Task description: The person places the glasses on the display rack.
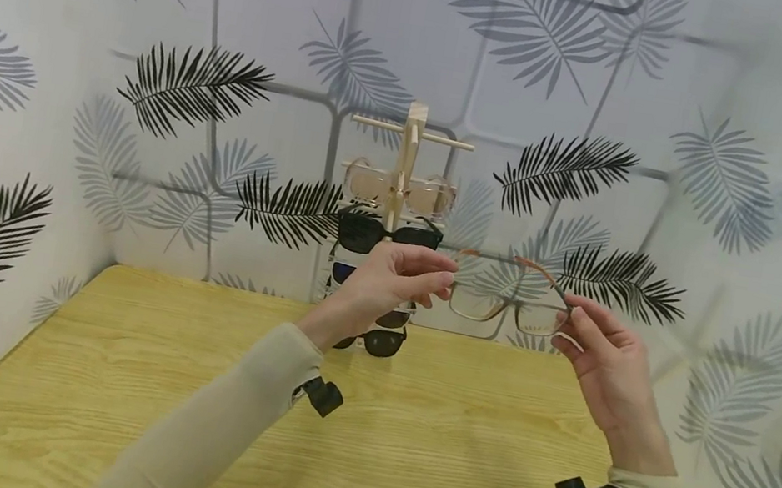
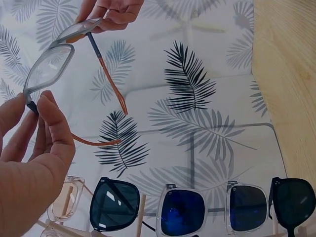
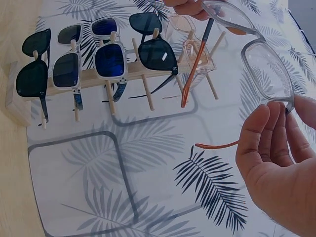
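Note:
A pair of clear-lensed eyeglasses with orange temple tips is held up in the air between both hands, temples unfolded and pointing toward the wall. My left hand pinches the frame at its left hinge. At the opposite hinge, the fingers and thumb of my right hand pinch the frame. Just behind the left hand stands a wooden glasses rack, partly hidden by that hand. Several pairs hang on it: pink-tinted glasses above, black sunglasses below them, and blue-lensed sunglasses with clear frames.
The rack's topmost peg carries no glasses. A yellow wood-grain table spreads below the hands. Behind and beside it rises a white wall covering with a leaf pattern. Black straps sit at both wrists over beige sleeves.

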A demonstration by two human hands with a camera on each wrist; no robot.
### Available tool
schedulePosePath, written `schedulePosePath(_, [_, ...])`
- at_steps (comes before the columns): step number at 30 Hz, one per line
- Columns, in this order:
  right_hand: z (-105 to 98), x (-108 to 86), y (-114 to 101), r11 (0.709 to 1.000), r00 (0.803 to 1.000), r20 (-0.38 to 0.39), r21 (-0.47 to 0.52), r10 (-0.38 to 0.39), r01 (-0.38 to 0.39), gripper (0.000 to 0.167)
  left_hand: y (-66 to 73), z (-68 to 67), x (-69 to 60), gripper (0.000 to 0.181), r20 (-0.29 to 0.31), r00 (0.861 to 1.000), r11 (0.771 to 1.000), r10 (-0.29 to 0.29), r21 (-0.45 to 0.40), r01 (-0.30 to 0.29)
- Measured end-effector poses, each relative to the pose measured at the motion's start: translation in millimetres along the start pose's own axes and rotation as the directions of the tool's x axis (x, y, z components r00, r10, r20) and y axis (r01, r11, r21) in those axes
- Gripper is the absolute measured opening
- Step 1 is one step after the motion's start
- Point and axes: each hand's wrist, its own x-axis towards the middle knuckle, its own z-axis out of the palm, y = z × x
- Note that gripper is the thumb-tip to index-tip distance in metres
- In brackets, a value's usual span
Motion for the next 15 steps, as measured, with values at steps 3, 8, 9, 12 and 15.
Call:
schedulePosePath(3, [4.2, 3.3, -3.8, 0.999, 0.999, -0.015, 0.002, -0.034, 0.034, 0.026, 4.1, 1.0, -0.5, 0.023, -0.006, 1.000, 1.000, 0.009, 0.004, -0.009])
schedulePosePath(8, [12.8, 10.1, -11.5, 0.996, 0.997, -0.024, 0.055, -0.075, 0.076, 0.025, 14.7, 3.3, 2.2, 0.022, -0.045, 0.998, 0.999, 0.035, -0.009, -0.036])
schedulePosePath(9, [14.9, 11.4, -13.1, 0.995, 0.996, -0.025, 0.061, -0.083, 0.084, 0.025, 17.3, 3.6, 2.8, 0.022, -0.057, 0.997, 0.999, 0.044, -0.010, -0.045])
schedulePosePath(12, [21.4, 14.1, -18.0, 0.992, 0.994, -0.034, 0.069, -0.105, 0.107, 0.024, 24.8, 4.1, 4.6, 0.021, -0.095, 0.992, 0.996, 0.085, -0.019, -0.087])
schedulePosePath(15, [28.1, 16.5, -22.4, 0.990, 0.992, -0.045, 0.070, -0.116, 0.119, 0.023, 31.2, 4.5, 5.3, 0.021, -0.132, 0.982, 0.989, 0.136, -0.037, -0.142])
